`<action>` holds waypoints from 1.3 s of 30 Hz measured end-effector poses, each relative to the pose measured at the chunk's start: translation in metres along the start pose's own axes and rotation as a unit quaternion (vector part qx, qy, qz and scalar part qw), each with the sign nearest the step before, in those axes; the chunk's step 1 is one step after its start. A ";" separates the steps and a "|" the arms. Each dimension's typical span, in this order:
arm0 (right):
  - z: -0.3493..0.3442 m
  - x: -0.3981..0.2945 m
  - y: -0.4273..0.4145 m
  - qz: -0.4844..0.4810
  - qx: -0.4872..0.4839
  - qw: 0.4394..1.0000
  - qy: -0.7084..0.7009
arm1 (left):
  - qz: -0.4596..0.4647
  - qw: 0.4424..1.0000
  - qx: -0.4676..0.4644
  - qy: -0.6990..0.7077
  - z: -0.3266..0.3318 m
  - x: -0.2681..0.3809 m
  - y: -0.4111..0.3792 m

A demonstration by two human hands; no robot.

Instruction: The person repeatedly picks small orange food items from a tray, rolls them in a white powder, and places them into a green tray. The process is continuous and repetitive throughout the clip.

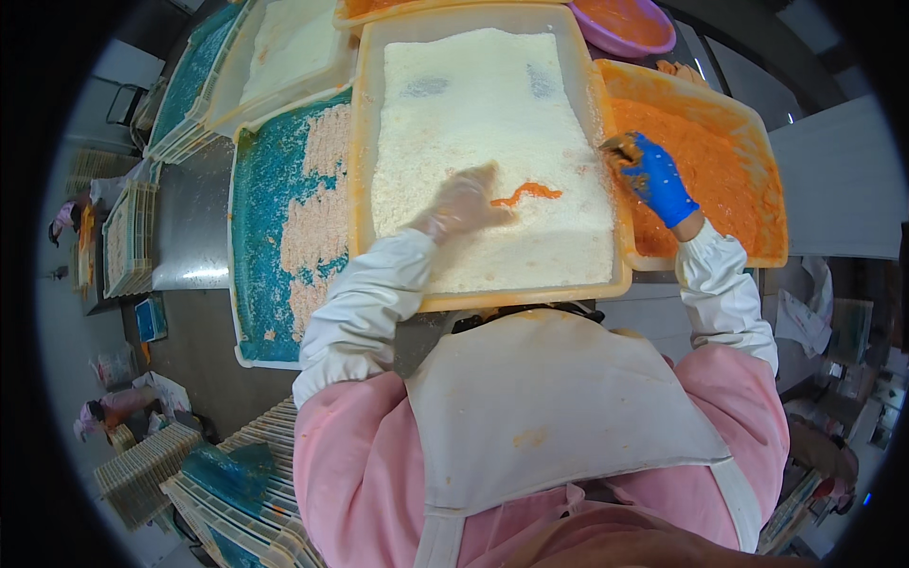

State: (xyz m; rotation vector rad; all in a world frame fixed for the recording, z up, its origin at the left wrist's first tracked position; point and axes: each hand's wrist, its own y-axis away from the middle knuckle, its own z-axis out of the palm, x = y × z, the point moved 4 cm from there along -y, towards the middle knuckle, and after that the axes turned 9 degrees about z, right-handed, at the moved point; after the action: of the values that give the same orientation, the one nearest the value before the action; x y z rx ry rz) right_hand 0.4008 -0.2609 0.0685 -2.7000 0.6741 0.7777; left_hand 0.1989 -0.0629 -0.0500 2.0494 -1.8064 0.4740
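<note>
A pale plastic tub (525, 299) of white crumbs (476, 106) stands directly before me. On the crumbs lies a thin, wavy strip (527, 193) coated in orange batter. My left hand (461, 200), in a clear glove, is spread and somewhat blurred just left of the strip; nothing shows in it. My right hand (653, 176) wears a blue glove with orange batter on its fingers. It hovers by the wall shared with a second tub (775, 213), which contains orange batter (692, 170). Its fingertips are bunched, and whether they pinch anything is unclear.
Left of the crumbs, a blue-green lined tray (259, 192) bears rows of crumb-coated pieces (316, 231). A pink basin (657, 39) of orange mixture sits at the far right. Stacked slatted trays (248, 497) stand behind me on the left. Other people are in the background.
</note>
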 end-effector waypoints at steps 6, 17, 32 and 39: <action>-0.079 0.085 0.073 0.076 0.009 0.992 0.098 | -0.086 0.956 -0.265 0.092 -0.011 -0.017 0.036; -0.011 0.139 0.089 0.087 -0.035 0.983 0.156 | -0.031 0.986 -0.160 -0.022 0.023 0.035 0.020; 0.033 0.213 0.109 0.181 -0.254 0.897 0.312 | -0.228 0.758 0.068 0.607 -0.098 0.006 0.100; 0.032 0.295 0.145 0.505 -0.176 0.831 -0.154 | -0.230 0.716 0.323 0.574 -0.180 -0.154 0.157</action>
State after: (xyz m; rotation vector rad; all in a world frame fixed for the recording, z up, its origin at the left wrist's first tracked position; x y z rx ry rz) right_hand 0.5363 -0.4806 -0.1373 -2.2223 2.0821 1.6422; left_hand 0.0224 0.1401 0.0423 1.6708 -0.3512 1.8617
